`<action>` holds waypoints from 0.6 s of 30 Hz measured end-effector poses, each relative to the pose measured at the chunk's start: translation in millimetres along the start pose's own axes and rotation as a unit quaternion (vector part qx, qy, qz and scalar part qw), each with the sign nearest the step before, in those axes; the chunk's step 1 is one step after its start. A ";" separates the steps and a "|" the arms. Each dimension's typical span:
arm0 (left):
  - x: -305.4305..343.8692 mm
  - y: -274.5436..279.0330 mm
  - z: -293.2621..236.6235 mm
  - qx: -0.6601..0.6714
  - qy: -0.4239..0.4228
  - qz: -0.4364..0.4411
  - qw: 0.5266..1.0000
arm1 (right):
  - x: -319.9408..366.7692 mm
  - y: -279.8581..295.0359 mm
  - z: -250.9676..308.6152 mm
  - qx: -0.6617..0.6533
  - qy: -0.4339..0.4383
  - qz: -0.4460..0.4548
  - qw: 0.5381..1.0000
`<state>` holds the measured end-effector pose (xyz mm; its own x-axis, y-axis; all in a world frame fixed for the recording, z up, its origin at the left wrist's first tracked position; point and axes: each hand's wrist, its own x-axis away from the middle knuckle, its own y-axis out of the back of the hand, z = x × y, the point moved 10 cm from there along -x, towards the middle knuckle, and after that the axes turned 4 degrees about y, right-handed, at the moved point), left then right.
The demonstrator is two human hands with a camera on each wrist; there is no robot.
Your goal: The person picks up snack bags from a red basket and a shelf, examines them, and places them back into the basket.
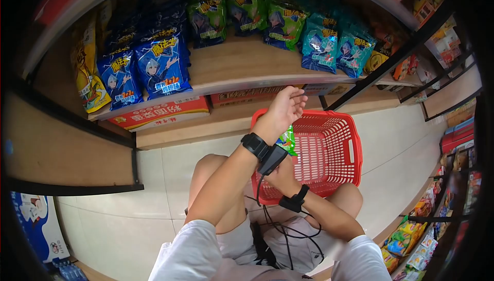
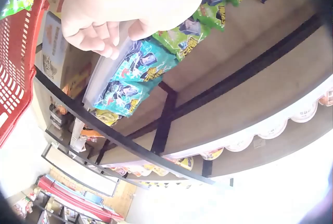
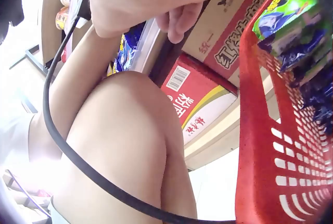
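Observation:
My left hand [image 1: 285, 110] is held over the near-left side of the red basket [image 1: 356, 152], below the shelf edge. Its fingers are loosely curled and hold nothing; in the left wrist view the hand [image 2: 130, 5] overlaps teal snack bags [image 2: 140, 60] behind it. Under the left wrist, my right hand [image 1: 282, 175] is partly hidden by the black wrist camera [image 1: 272, 159]. The right wrist view shows that hand [image 3: 151, 0] with bent fingers [image 3: 182, 20] beside the left forearm; whether it grips anything is unclear. A green bag [image 1: 289, 141] lies inside the basket.
Blue bags [image 1: 162, 65], green bags [image 1: 207, 21] and teal bags [image 1: 320, 47] line the shelf. Below stands a red carton [image 1: 159, 115]. Black cables [image 1: 288, 232] hang over my lap. More shelves with packets [image 1: 406, 237] are at the right.

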<state>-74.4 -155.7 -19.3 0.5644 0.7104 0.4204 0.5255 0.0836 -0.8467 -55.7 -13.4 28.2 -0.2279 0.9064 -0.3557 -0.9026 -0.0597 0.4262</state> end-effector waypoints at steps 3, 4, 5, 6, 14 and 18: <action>8.3 -17.5 -5.8 -0.101 -0.009 0.028 0.994 | 1.4 1.0 -2.2 0.020 0.039 0.000 0.999; 14.8 -26.7 -12.3 -0.155 -0.032 0.049 0.986 | -0.7 4.9 2.6 0.028 0.068 -0.009 0.997; 21.5 -36.3 -23.9 -0.231 -0.078 0.064 0.968 | -2.8 9.4 7.1 0.036 0.096 -0.019 0.995; 28.3 -47.0 -35.1 -0.305 -0.125 0.078 0.941 | -9.0 16.8 23.0 0.075 0.131 -0.035 0.988; 64.6 -61.3 -138.5 -0.263 -0.350 0.067 0.896 | -77.1 104.5 22.4 0.146 0.076 -0.157 0.974; 64.6 -37.3 -184.5 -0.323 -0.484 -0.025 0.813 | -121.7 121.8 -10.1 0.041 -0.016 -0.128 0.991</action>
<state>59.8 -241.9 99.6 -0.0700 0.9606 -0.2689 0.9335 -0.0319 -0.3572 -141.6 -135.2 114.9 0.0171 0.9006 -0.4342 -0.8962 0.2063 0.3927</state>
